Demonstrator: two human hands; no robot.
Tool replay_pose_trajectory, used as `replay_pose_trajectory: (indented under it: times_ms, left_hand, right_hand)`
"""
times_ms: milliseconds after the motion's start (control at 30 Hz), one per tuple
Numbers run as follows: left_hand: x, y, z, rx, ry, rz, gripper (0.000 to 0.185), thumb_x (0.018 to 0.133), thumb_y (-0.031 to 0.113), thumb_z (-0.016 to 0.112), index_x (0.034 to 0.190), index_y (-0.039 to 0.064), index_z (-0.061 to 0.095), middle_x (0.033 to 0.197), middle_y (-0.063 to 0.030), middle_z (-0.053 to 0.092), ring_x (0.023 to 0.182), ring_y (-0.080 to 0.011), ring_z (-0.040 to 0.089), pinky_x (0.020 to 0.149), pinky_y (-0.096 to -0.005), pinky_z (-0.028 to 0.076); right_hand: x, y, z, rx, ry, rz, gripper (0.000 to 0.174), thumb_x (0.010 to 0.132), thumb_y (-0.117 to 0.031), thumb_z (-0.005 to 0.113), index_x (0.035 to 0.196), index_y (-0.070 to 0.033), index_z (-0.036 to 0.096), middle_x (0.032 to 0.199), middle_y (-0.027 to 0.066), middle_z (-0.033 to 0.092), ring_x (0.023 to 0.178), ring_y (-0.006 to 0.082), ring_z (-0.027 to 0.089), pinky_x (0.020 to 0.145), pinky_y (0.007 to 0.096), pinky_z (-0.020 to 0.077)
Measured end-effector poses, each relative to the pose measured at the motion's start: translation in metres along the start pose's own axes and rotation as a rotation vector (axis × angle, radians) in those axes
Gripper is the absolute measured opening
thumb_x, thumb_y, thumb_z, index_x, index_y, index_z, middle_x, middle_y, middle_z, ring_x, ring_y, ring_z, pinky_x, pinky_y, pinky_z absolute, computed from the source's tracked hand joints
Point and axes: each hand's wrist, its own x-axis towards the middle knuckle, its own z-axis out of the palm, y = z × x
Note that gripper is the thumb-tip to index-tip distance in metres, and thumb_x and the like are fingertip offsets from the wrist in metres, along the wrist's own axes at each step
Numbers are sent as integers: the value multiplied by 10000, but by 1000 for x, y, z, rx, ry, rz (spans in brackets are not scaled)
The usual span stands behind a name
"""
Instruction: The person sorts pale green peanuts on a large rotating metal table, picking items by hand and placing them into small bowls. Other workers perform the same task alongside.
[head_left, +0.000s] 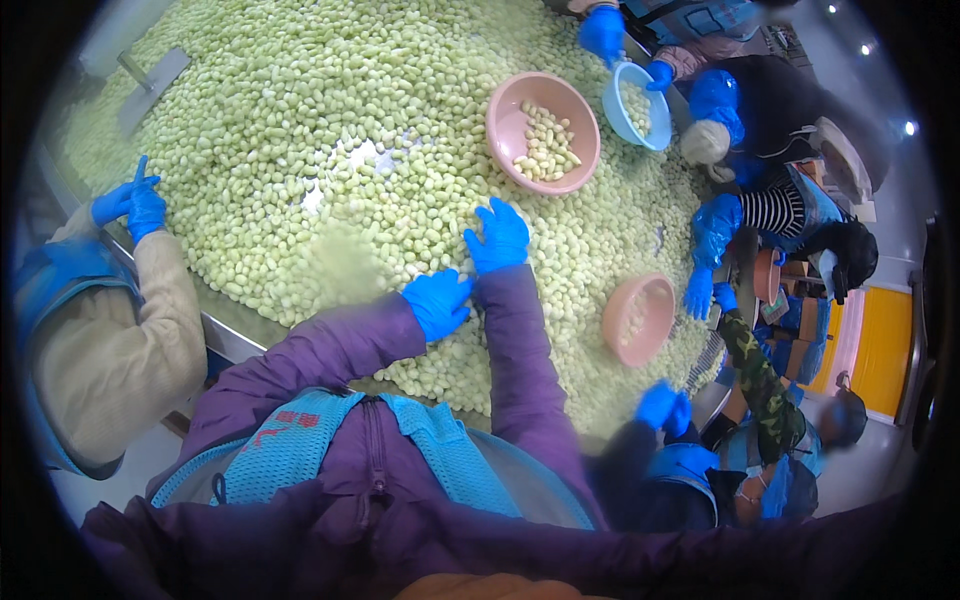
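Note:
My left hand (439, 304), in a blue glove, rests low over a wide heap of pale green oval fruits (360, 202). Its fingers are curled, and what lies beneath them is hidden. Just above and to the right, my right hand (499, 237), also gloved in blue, touches the heap with its fingers apart and nothing visible in it. Beyond that hand a pink plastic bowl (501, 124) stands on the fruits, holding a small pile of yellower ones. Another pink bowl (651, 341) sits farther right with a few pieces inside.
A metal table edge (232, 336) runs along the near left. A co-worker's gloved hands (142, 202) meet there. Across the heap, other workers' gloved hands (699, 292) reach in, and one holds a light blue bowl (660, 124). A flat metal plate (154, 90) stands at the far left.

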Motion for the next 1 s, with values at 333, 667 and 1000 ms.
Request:
replay_pose_trajectory:
  times_ms: [333, 667, 1000]
  left_hand:
    - [67, -130, -37, -305, 375, -346, 194, 885, 210, 515, 993, 124, 651, 950, -149, 654, 867, -360, 634, 744, -434, 503]
    - [182, -224, -86, 241, 89, -287, 365, 897, 239, 548, 1253, 161, 540, 1255, -158, 554, 1106, -359, 575, 918, -452, 473]
    - [196, -227, -70, 117, 140, -420, 299, 875, 167, 549, 1169, 116, 575, 1150, -160, 623, 1065, -373, 601, 867, -445, 507]
  right_hand:
    - [-60, 47, -42, -88, 113, 139, 373, 742, -159, 723, 1101, -87, 649, 1324, 196, 516, 1076, 366, 576, 891, 465, 478]
    - [-84, -13, -46, 112, 115, 348, 445, 763, -131, 705, 1194, -79, 610, 1338, 228, 503, 1173, 384, 526, 964, 462, 432]
    - [-82, -17, -53, 143, 115, 403, 397, 769, -81, 699, 1158, -52, 624, 1317, 224, 520, 1149, 379, 540, 942, 447, 450]
